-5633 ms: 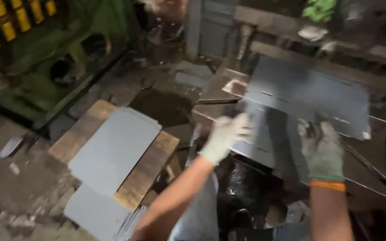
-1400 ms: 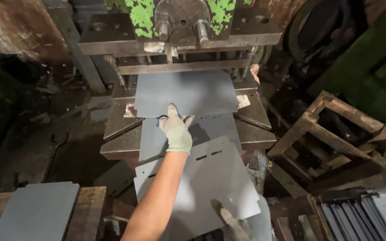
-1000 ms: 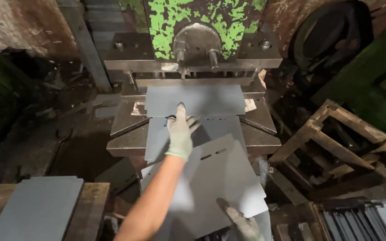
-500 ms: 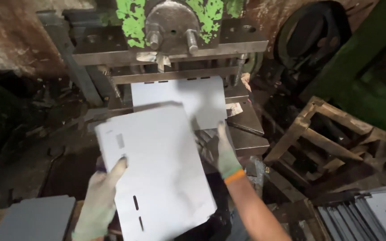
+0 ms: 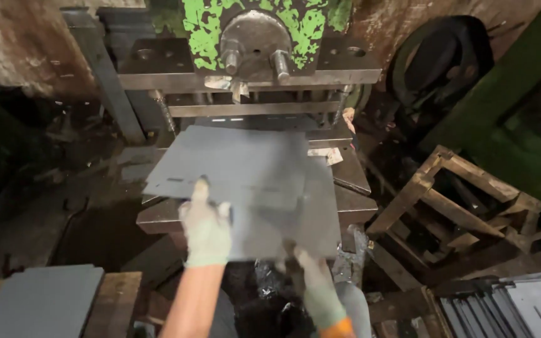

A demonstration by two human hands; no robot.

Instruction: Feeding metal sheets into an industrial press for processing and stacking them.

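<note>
Green-flaked press (image 5: pixel 252 37) at top centre, steel bed (image 5: pixel 352 206) below. Across bed, grey metal sheet (image 5: pixel 239 166), slotted near left edge, lying over second grey sheet (image 5: pixel 311 225) reaching toward viewer. Wooden crate frame (image 5: pixel 458 200) at right; stack of grey sheets (image 5: pixel 42 300) on wooden pallet (image 5: pixel 117 294) at lower left. Left hand (image 5: pixel 206 228), gloved, flat on top sheet's near edge, fingers spread. Right hand (image 5: pixel 314 285), gloved, gripping lower sheet's near edge from below.
</note>
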